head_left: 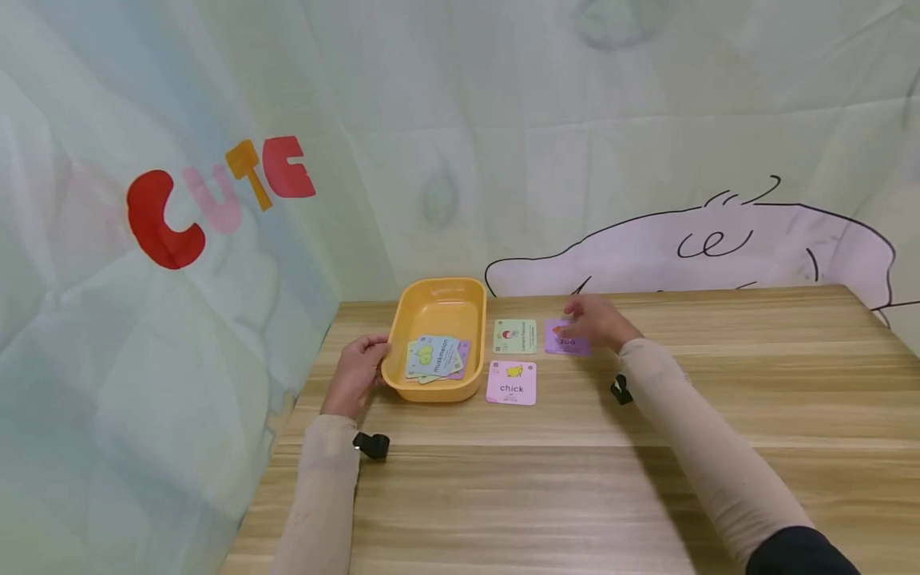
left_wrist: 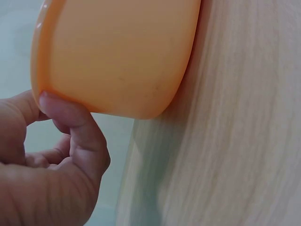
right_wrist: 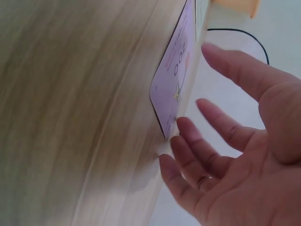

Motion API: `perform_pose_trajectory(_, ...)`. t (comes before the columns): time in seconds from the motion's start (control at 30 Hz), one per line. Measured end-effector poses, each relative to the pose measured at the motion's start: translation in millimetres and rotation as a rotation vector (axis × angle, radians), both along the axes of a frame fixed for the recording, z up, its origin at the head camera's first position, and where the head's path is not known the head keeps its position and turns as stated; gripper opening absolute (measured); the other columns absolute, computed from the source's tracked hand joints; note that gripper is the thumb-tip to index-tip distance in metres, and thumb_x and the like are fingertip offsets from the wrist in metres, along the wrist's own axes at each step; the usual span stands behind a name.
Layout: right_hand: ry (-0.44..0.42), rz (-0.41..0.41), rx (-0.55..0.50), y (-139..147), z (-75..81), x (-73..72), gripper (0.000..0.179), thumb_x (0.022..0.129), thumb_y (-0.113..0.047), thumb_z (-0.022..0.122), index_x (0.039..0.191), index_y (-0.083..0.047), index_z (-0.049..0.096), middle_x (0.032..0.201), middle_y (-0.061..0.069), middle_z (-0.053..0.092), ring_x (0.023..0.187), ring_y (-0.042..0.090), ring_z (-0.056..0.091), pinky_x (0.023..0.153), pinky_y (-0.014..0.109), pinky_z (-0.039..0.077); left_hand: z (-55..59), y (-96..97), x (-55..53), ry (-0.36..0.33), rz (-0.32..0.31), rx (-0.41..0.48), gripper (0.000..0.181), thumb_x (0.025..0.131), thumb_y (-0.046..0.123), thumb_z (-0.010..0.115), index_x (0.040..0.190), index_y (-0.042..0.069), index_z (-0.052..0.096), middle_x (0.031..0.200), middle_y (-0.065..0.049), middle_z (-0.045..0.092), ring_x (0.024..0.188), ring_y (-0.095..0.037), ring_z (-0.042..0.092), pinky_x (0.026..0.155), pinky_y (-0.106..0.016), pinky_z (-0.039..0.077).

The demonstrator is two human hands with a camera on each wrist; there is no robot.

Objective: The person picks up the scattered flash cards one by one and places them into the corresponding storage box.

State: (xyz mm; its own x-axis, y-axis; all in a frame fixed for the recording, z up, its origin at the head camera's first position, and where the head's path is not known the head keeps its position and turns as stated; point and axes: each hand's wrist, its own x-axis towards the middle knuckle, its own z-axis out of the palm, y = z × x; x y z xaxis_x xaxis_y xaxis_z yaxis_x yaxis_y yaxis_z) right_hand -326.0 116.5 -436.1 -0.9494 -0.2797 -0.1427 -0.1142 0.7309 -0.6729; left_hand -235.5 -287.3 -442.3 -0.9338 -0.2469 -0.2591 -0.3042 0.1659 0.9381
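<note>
A yellow plastic tray [head_left: 440, 393] stands toward the table's back left, holding several overlapping picture cards, a blue "muskmelon" card [head_left: 434, 356] on top. My left hand [head_left: 355, 374] pinches the tray's rim at its near left corner, thumb and finger on either side in the left wrist view. The purple "zoo" card [right_wrist: 173, 75] lies flat on the table. Beside it, my right hand [right_wrist: 235, 146] has its fingers spread and loosely bent, nothing in them. In the head view this right hand [head_left: 598, 321] covers part of that card.
Just right of the tray lie a green card [head_left: 514, 337] and a pink "chick" card [head_left: 512, 385]. The wooden table [head_left: 546, 487] meets a printed fabric backdrop [head_left: 460, 160] at its back edge and left side. Black straps sit at both wrists.
</note>
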Motion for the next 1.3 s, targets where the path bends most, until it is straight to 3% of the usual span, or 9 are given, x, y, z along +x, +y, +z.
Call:
perform_pose_trajectory(0.23, -0.005, -0.010, 0.152, -3, 1.4, 1.6, 0.060, 0.077, -0.027, 0.089, 0.124, -0.003, 0.062, 0.133, 0.022, 0.052, 0.125, 0.041, 0.041, 0.107, 0.057, 0.037, 0.2, -1.4, 0.8, 0.003, -0.006, -0.003, 0.037, 0.106, 0.027, 0.053, 0.138, 0.008, 0.056, 0.130, -0.013, 0.058, 0.091, -0.018, 0.059, 0.065, -0.021, 0.052)
perform_pose_trajectory(0.33, -0.017, -0.015, 0.177, -5, 1.4, 2.5, 0.058, 0.078, -0.026, 0.089, 0.123, -0.003, 0.062, 0.133, 0.023, 0.049, 0.126, 0.042, 0.037, 0.107, 0.059, 0.036, -0.4, -1.7, 1.3, 0.010, -0.010, 0.003, 0.037, 0.106, 0.026, 0.053, 0.137, 0.007, 0.056, 0.130, -0.014, 0.057, 0.090, -0.017, 0.059, 0.065, -0.021, 0.052)
perform_pose_trajectory(0.57, -0.038, -0.026, 0.211, -8, -2.1, 2.6, 0.056, 0.080, -0.022, 0.086, 0.126, -0.003, 0.059, 0.132, 0.020, 0.050, 0.123, 0.040, 0.040, 0.103, 0.057, 0.040, -2.7, -0.8, 3.3, 0.009, -0.014, 0.008, 0.036, 0.106, 0.026, 0.053, 0.136, 0.006, 0.056, 0.128, -0.014, 0.058, 0.089, -0.018, 0.059, 0.064, -0.021, 0.051)
perform_pose_trajectory(0.83, -0.026, -0.010, 0.240, -13, 5.3, 4.7, 0.051, 0.081, -0.020, 0.087, 0.121, 0.002, 0.063, 0.121, 0.020, 0.054, 0.114, 0.038, 0.043, 0.098, 0.052, 0.043, -2.3, -0.6, 2.7, 0.006, -0.009, -0.001, 0.037, 0.106, 0.026, 0.053, 0.137, 0.007, 0.056, 0.131, -0.014, 0.057, 0.091, -0.018, 0.059, 0.065, -0.021, 0.051)
perform_pose_trajectory(1.3, -0.045, -0.020, 0.268, -11, 8.4, -2.1, 0.055, 0.079, -0.024, 0.088, 0.121, 0.000, 0.062, 0.122, 0.019, 0.051, 0.116, 0.038, 0.044, 0.102, 0.053, 0.042, 0.2, 0.1, 1.3, 0.001, -0.003, -0.019, 0.036, 0.106, 0.027, 0.053, 0.136, 0.008, 0.056, 0.130, -0.013, 0.057, 0.091, -0.019, 0.058, 0.066, -0.021, 0.051)
